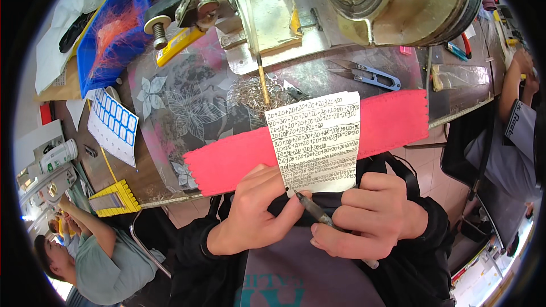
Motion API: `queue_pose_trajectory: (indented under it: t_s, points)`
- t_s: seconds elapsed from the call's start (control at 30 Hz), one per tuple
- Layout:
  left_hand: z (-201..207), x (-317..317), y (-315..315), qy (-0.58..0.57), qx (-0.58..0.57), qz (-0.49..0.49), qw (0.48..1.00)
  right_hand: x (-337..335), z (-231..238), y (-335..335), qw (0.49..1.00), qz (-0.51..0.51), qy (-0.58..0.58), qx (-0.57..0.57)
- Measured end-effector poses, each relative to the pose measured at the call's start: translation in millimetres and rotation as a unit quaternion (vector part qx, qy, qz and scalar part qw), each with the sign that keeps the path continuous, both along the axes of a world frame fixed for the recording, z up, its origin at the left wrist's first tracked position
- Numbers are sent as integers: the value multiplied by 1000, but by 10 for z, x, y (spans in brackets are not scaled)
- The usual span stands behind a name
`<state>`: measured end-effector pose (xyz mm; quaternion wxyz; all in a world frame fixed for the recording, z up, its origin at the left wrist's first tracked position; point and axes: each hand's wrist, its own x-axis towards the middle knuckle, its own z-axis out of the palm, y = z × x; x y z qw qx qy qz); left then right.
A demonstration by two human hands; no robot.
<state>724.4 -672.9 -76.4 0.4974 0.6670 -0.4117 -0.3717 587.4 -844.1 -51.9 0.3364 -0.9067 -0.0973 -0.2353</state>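
Note:
A small white sheet of paper (318, 142), covered in rows of handwriting, lies over a red strip of fabric (392, 118) with jagged ends. My left hand (256, 210) pinches the sheet's lower left corner, thumb below and fingers curled. In my right hand (367, 219) is a grey pen (315, 211), gripped slantwise with its tip close to the paper's bottom edge near my left thumb. Beyond the paper sits a pile of small metal rings (253, 92). Blue-handled thread snips (375, 77) lie further right.
A machine with a metal plate (267, 28) and round housing (409, 3) fills the far side. At left are a blue bin (111, 40) of orange threads, a label sheet (114, 128) and a yellow cutter (179, 45). Co-workers sit left (108, 261) and right (500, 142).

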Motion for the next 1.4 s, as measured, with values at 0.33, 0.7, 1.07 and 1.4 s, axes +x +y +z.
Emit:
queue_pose_trajectory:
  t_s: [0.33, 0.7, 1.07, 1.4]
  points:
    - [39, 17, -13, -3, -3, 6, 1000, -70, 17, -36, 1000, -3, 3, 10]
    - [32, 35, -42, -22, -26, 0, 999, -68, 25, -62, 1000, -3, 12, -6]
    - [52, 25, -66, -26, -34, 17, 999, -87, 37, -74, 1000, 2, 16, -6]
    - [44, 23, -41, -5, -18, 8, 1000, -141, 37, -112, 1000, -1, 15, -11]
